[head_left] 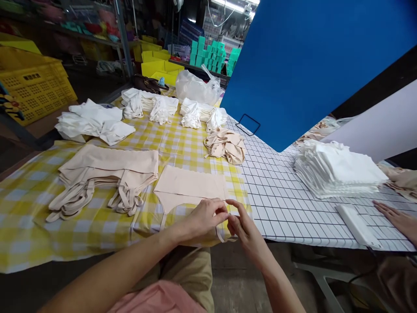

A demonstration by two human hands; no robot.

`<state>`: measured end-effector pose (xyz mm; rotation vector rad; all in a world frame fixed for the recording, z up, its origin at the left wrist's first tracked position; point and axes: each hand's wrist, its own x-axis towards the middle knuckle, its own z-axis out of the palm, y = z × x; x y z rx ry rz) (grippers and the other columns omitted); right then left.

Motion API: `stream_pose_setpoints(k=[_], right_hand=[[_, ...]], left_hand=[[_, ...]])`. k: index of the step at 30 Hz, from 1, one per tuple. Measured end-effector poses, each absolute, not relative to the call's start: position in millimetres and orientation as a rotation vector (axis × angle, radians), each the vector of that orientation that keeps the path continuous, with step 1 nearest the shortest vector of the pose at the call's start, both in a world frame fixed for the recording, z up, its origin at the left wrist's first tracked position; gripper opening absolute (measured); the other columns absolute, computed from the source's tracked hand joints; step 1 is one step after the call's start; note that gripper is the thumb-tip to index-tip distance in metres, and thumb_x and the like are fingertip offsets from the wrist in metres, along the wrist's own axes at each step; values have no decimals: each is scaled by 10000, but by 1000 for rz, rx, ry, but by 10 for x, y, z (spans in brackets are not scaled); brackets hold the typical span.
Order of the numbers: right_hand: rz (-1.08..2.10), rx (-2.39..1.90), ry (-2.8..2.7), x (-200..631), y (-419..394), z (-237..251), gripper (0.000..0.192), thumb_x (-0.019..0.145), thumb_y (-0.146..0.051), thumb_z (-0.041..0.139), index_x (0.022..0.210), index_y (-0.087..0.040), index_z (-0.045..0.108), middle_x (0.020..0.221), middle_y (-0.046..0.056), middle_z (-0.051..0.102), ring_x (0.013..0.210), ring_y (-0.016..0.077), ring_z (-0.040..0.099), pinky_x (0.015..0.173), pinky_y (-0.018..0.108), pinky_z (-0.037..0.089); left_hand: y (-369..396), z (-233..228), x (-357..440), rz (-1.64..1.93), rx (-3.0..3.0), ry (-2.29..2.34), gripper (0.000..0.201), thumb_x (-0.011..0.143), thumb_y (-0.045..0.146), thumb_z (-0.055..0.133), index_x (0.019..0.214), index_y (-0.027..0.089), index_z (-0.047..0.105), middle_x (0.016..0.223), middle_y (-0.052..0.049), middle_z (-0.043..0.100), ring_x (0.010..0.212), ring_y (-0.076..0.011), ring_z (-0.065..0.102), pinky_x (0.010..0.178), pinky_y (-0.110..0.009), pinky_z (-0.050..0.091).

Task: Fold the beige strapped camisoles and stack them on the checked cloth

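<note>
A beige garment [190,186] lies flat on the yellow checked cloth [29,217] near the table's front edge. My left hand [203,219] and my right hand [243,228] meet at its lower right corner, both pinching a thin beige strap of it. To the left lies a stack of the same beige garments [110,167], their straps trailing toward the front. A crumpled heap of beige garments [225,145] sits just behind the flat one.
Piles of white garments [93,121] lie at the back, with a clear plastic bag [197,87]. A stack of white folded pieces [337,169] sits on the white grid surface [276,200]. Another person's hand [399,219] rests at right. Yellow crates [35,87] stand at left.
</note>
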<state>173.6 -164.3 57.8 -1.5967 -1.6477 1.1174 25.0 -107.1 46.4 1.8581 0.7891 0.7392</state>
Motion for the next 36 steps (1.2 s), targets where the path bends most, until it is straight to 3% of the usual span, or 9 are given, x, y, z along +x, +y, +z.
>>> stream_pose_setpoints(k=[7, 12, 16, 19, 22, 25, 30, 36], right_hand=[[1311, -1510, -1502, 1720, -1587, 538, 427, 841, -446, 469, 1191, -227, 359, 657, -62, 391, 467, 80, 389, 432, 197, 330], [793, -1560, -1867, 1708, -1510, 416, 155, 822, -298, 512, 907, -194, 589, 714, 7, 521, 610, 121, 510, 542, 217, 384], [588, -1508, -2002, 1645, -1450, 338, 197, 859, -281, 465, 812, -197, 636, 731, 36, 548, 649, 137, 538, 577, 226, 397], [585, -1496, -2003, 1630, -1337, 292, 209, 862, -270, 455, 773, -186, 624, 728, 38, 555, 675, 145, 548, 601, 229, 399], [574, -1572, -1971, 1654, -1162, 214, 224, 864, -259, 427, 753, -174, 601, 739, 42, 569, 679, 150, 546, 616, 237, 393], [511, -1688, -1994, 1676, -998, 112, 240, 862, -215, 374, 728, -165, 567, 743, 48, 570, 673, 154, 534, 621, 246, 378], [441, -1786, -2145, 1682, -867, 24, 256, 858, -197, 350, 674, -167, 526, 710, 47, 566, 633, 152, 511, 580, 241, 340], [403, -1867, -2210, 1701, -785, 78, 251, 873, -200, 357, 683, -179, 521, 623, 24, 588, 576, 146, 517, 544, 233, 286]], left_hand=[[-991, 379, 242, 663, 1539, 838, 154, 694, 236, 481, 570, 148, 504, 545, 45, 464, 551, -91, 404, 529, -209, 311], [-984, 257, 188, 502, 1299, 860, 173, 648, 267, 464, 518, 160, 421, 462, 65, 367, 454, -66, 303, 449, -210, 220], [-973, 191, 126, 396, 1147, 846, 156, 661, 256, 396, 530, 175, 375, 480, 61, 363, 425, -61, 284, 422, -208, 197], [-882, 156, 72, 427, 1435, 994, 158, 708, 212, 382, 561, 168, 418, 537, 41, 415, 476, -83, 360, 464, -212, 284], [-735, 115, 37, 588, 2003, 1134, 111, 738, 147, 445, 693, 152, 546, 756, -13, 537, 720, -137, 495, 680, -253, 406], [-596, 73, 49, 521, 2432, 1091, 115, 764, 134, 502, 830, 148, 595, 948, -65, 558, 905, -193, 496, 809, -312, 421], [-452, 5, 140, 301, 2770, 1005, 151, 813, 114, 461, 785, 122, 609, 897, -104, 571, 894, -214, 513, 750, -313, 464], [-366, -32, 166, 357, 2663, 1042, 181, 809, 105, 465, 789, 134, 643, 870, -86, 593, 896, -208, 534, 722, -293, 466]])
